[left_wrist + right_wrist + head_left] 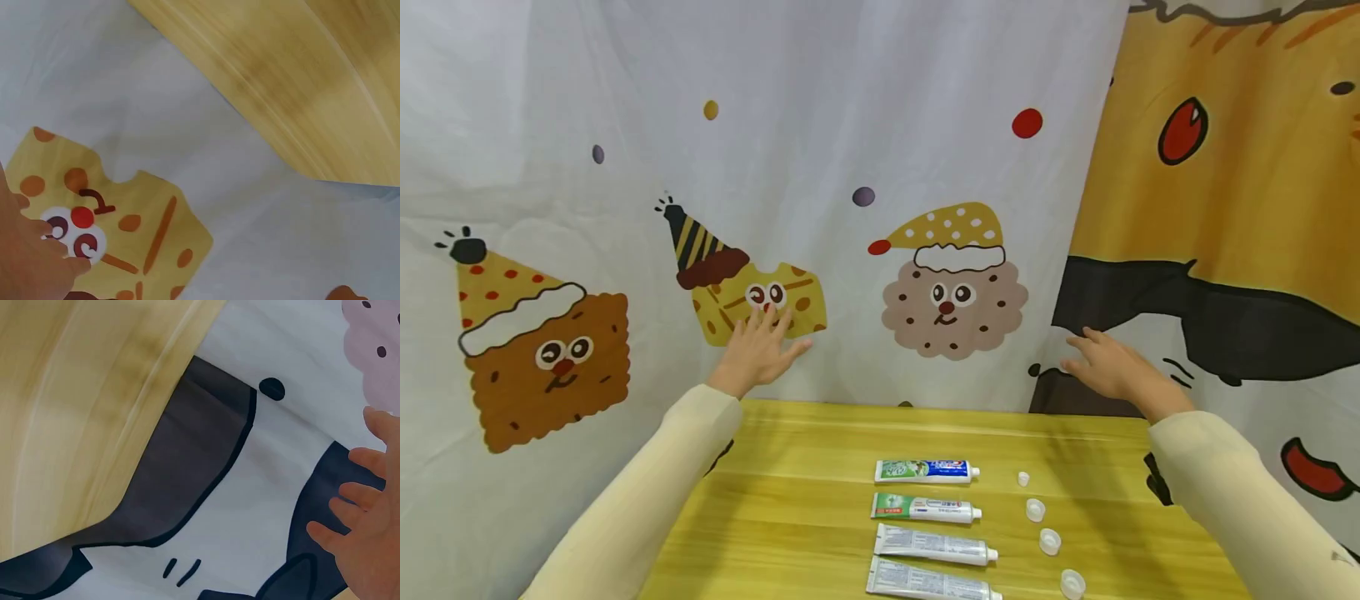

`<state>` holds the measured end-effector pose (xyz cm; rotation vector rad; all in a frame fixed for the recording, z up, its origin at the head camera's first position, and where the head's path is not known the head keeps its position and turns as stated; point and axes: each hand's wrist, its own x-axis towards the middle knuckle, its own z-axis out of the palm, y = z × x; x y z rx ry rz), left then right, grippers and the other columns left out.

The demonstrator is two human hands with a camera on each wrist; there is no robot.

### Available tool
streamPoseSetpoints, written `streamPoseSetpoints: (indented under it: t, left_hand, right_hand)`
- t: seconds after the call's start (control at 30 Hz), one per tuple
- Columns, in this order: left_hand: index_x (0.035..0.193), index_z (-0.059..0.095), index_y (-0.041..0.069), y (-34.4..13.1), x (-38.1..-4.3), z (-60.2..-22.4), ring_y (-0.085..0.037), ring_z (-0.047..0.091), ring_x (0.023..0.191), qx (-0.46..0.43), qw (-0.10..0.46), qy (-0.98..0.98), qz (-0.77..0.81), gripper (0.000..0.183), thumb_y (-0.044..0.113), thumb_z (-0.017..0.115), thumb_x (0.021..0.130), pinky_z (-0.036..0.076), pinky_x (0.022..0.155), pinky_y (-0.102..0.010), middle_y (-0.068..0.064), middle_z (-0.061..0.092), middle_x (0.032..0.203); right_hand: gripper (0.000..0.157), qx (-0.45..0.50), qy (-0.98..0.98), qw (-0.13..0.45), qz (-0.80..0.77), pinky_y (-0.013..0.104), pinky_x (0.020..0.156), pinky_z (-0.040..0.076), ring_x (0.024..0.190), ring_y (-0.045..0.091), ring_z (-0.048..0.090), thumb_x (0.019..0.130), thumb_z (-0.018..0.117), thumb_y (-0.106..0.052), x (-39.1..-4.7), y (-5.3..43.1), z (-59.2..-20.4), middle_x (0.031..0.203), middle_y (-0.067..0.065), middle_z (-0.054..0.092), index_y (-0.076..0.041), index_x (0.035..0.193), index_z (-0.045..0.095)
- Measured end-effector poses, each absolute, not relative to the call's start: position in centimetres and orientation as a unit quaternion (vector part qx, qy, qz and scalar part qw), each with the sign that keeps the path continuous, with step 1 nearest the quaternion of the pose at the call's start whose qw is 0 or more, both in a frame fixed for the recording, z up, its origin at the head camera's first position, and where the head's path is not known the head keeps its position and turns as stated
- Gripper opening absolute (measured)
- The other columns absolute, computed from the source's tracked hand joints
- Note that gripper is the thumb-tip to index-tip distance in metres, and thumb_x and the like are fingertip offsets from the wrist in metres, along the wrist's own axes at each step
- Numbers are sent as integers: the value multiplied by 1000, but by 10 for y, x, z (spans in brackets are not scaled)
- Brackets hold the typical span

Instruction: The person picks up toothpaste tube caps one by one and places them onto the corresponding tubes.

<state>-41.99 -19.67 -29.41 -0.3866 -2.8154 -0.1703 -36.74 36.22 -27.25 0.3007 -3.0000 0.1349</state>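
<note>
My left hand (760, 351) is held up above the far left part of the table, fingers spread and holding nothing. Over the far right part, my right hand (1103, 365) is raised too, its fingers apart and nothing in them. Between and below the hands lie four uncapped toothpaste tubes in a column: a green-and-blue tube (925, 472), a green-and-white tube (925, 507), a silver-white tube (934, 545) and another silver-white tube (929, 580) nearest me. Their nozzles point right. Beside them is a row of white caps: a small cap (1023, 479) and larger ones (1035, 510) (1049, 542) (1072, 584).
The yellow wood-grain table (805, 483) ends at a white curtain (820, 167) printed with cartoon biscuits and cheese. An orange-and-black print (1247, 183) covers the curtain at the right. Dark clips or brackets (1157, 481) show at the table's side edges.
</note>
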Motion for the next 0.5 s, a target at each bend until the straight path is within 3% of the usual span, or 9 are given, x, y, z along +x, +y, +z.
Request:
streamPoseSetpoints:
  t: [0.23,0.5]
  left_hand:
    - [166,17,8,-183,-410,-300,-54,11,156,-159,153,-972,-78,83,63,36,106,11,122,-72,-26,13,171]
    - [165,23,13,-161,-380,-316,-49,19,156,-218,197,-950,-105,83,63,44,103,20,123,-68,-23,21,170]
  right_hand:
    - [62,123,-987,86,56,75,109,33,141,62,33,105,55,-39,-362,359,-285,160,39,27,2,150,47]
    - [47,183,-969,150,71,68,99,46,128,53,54,102,64,-30,-330,346,-302,142,31,55,-1,138,60]
